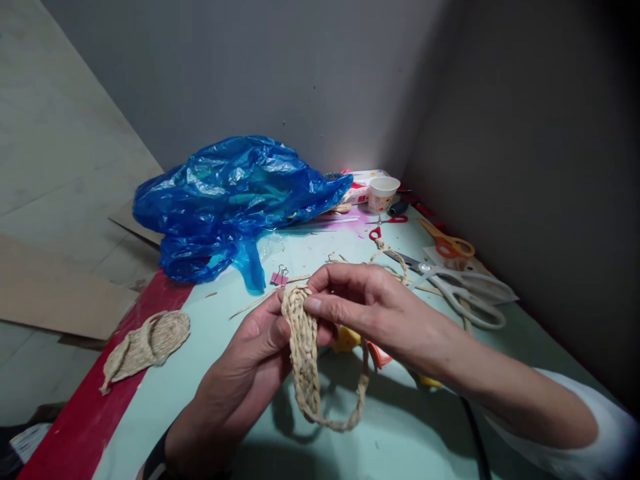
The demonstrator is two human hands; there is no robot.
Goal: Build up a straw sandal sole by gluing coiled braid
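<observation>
A braided straw piece (304, 347), long and narrow, is held up between my two hands over the table. My left hand (255, 353) grips its left edge, thumb in front and fingers behind. On the upper right, my right hand (370, 300) pinches it with thumb and index finger near the top end. A loose braided cord loops from its lower end up toward my right hand. To the left lies a small woven straw slipper (147, 343) on the table's red edge. A pink binder clip (280, 277) sits just behind my hands.
A crumpled blue plastic bag (240, 190) covers the back left. White-handled scissors (450, 287), orange-handled scissors (447, 241) and red-handled scissors (395, 219) lie at the right. A paper cup (383, 194) stands near the wall. Yellow and orange items (347, 339) lie partly hidden beneath my right hand.
</observation>
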